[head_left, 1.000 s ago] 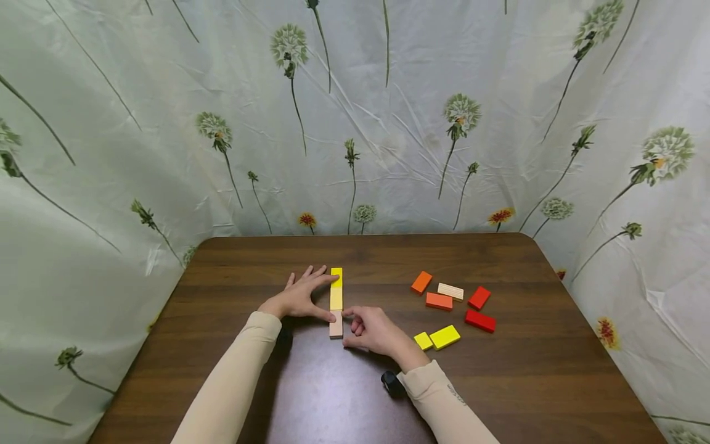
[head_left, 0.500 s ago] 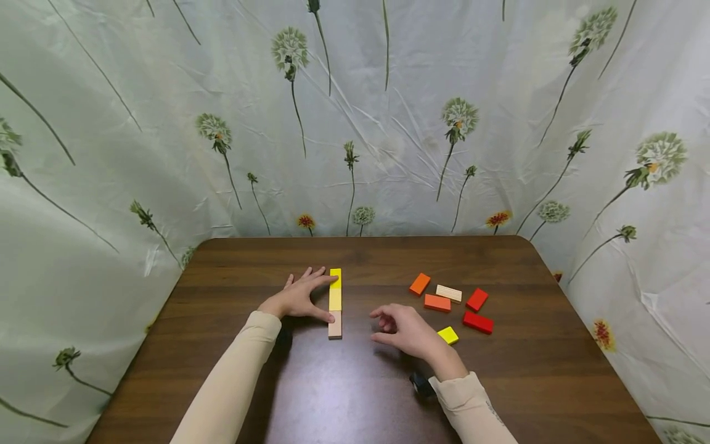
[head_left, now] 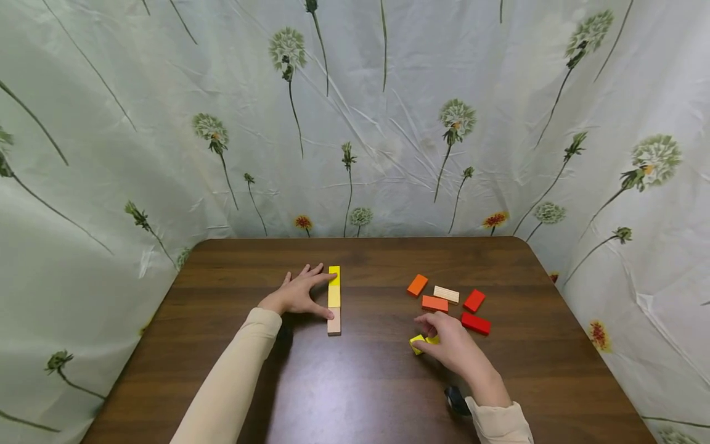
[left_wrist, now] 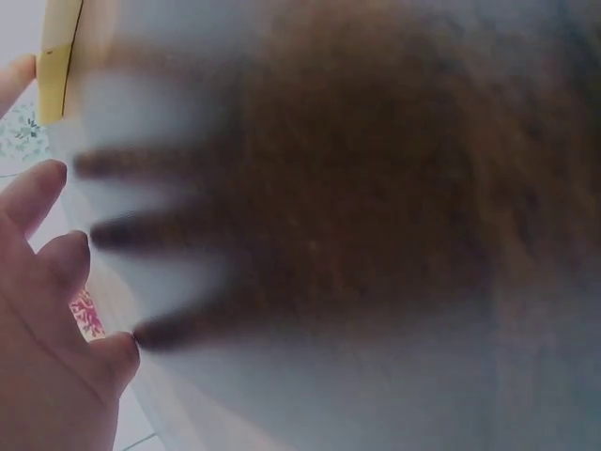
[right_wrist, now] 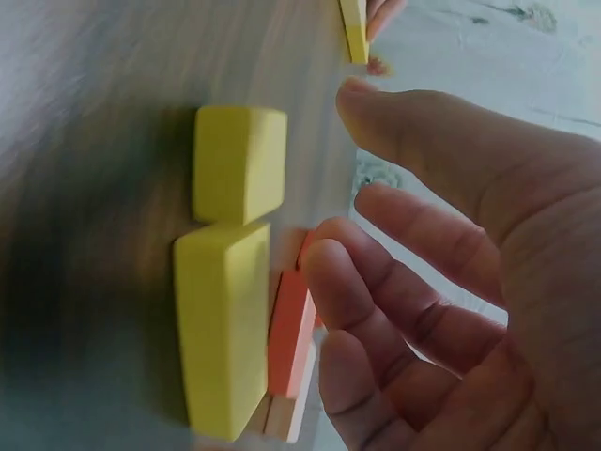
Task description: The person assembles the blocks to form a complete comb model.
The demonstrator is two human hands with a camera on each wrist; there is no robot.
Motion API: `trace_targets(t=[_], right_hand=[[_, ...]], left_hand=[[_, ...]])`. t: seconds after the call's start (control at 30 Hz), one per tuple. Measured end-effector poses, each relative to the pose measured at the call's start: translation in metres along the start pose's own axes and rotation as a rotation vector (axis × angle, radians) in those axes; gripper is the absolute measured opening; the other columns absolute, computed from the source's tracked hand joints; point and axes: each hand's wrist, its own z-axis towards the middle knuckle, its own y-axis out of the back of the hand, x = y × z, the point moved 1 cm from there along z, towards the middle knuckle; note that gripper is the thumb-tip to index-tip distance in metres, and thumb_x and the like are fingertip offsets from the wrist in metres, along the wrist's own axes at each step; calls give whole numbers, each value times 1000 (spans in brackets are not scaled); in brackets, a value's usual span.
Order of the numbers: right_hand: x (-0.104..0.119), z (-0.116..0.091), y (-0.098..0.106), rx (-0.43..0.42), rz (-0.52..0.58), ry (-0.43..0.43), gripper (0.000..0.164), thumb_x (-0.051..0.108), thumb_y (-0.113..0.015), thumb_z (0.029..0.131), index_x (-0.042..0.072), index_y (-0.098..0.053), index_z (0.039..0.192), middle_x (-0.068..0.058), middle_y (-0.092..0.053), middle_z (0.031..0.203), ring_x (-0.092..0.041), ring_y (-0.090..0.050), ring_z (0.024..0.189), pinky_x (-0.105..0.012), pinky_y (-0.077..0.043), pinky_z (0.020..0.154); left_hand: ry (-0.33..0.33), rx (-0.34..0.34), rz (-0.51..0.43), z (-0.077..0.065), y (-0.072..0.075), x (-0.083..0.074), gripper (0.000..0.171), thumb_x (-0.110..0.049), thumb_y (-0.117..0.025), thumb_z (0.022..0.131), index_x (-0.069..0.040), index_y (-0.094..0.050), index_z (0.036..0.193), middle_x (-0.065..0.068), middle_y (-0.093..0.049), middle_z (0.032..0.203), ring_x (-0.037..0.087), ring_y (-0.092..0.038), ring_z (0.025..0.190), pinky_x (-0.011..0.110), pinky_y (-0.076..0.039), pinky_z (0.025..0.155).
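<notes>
In the head view, a straight row on the table joins a bright yellow block [head_left: 334,270], a paler yellow block [head_left: 334,297] and a pale wooden block [head_left: 334,327]. My left hand [head_left: 296,297] lies along its left side, index fingertip touching the bright yellow block and thumb touching the wooden one, other fingers spread. My right hand [head_left: 452,342] hovers over two loose yellow blocks. The right wrist view shows the small yellow block [right_wrist: 223,164] end to end with the longer yellow block [right_wrist: 221,329]; thumb and fingers stand apart from both.
Behind the right hand lie two orange blocks [head_left: 417,285], a pale grooved block [head_left: 446,294] and two red blocks [head_left: 476,324]. The brown wooden table [head_left: 249,394] ends at a flower-print curtain [head_left: 355,123].
My right hand has moved away from the row to the right, over the loose yellow blocks. The left hand has stayed at the row.
</notes>
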Motion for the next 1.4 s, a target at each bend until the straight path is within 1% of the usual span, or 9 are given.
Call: trace_targets(t=[0.17, 0.3, 0.43, 0.57, 0.73, 1.0, 1.23, 1.3, 1.4], right_hand=[[-7, -9, 1, -32, -9, -3, 38, 17, -92, 85, 5, -79, 118, 2, -62, 90, -12, -55, 83, -25, -50, 74], [-11, -14, -1, -42, 10, -12, 38, 19, -94, 83, 3, -79, 115, 0, -60, 87, -13, -52, 80, -24, -46, 70], [-14, -16, -3, -55, 18, -54, 38, 19, -95, 82, 5, -80, 113, 0, -58, 87, -13, -50, 80, -23, -44, 68], [-15, -17, -6, -54, -1, -92, 37, 20, -95, 82, 7, -80, 114, 1, -55, 87, -14, -48, 80, -23, -40, 67], [-15, -18, -9, -60, -1, -89, 37, 22, -95, 82, 8, -80, 112, 1, -54, 87, -14, -48, 80, -24, -38, 66], [-14, -19, -16, -85, 19, -84, 33, 19, -95, 81, 7, -79, 108, 1, -53, 84, -14, -47, 79, -22, -38, 66], [-9, -19, -21, -81, 14, -72, 29, 19, -94, 83, 10, -79, 105, 2, -51, 83, -13, -47, 79, -24, -37, 67], [-8, -19, -24, -80, 7, -67, 28, 19, -94, 82, 11, -79, 104, 3, -52, 82, -12, -47, 79, -24, -37, 67], [-6, -20, -28, -80, -3, -60, 26, 19, -95, 82, 14, -80, 103, 5, -52, 81, -10, -47, 78, -24, -37, 68]], left_hand=[[17, 1, 10, 3, 1, 3, 110, -68, -89, 75, -31, -41, 167, 17, -14, 181, 49, -4, 167, 85, 2, 122], [31, 12, 10, 5, 2, 3, 110, -69, -88, 76, -33, -40, 168, 15, -13, 182, 48, -2, 168, 84, 4, 123], [27, 17, -3, 7, 4, 2, 112, -69, -89, 75, -32, -39, 168, 18, -13, 181, 50, -3, 167, 85, 4, 122], [38, 23, -2, 6, 6, 1, 110, -66, -89, 77, -33, -38, 168, 16, -12, 182, 49, -3, 167, 84, 4, 123], [52, 16, -1, 5, 5, 3, 109, -66, -88, 78, -35, -37, 169, 14, -12, 182, 48, -3, 168, 84, 4, 123], [33, 2, -24, 7, -1, 8, 113, -76, -85, 74, -36, -37, 168, 16, -11, 182, 49, 0, 167, 84, 8, 122], [44, 8, -26, 7, -2, 7, 108, -68, -87, 78, -37, -37, 168, 12, -9, 183, 46, 1, 168, 82, 8, 124], [39, 2, -28, 9, -4, 9, 110, -71, -87, 76, -37, -38, 168, 13, -10, 182, 48, 0, 168, 83, 8, 123], [35, 4, -48, 9, -5, 8, 113, -78, -85, 73, -37, -38, 168, 14, -10, 182, 49, 1, 167, 83, 9, 123]])
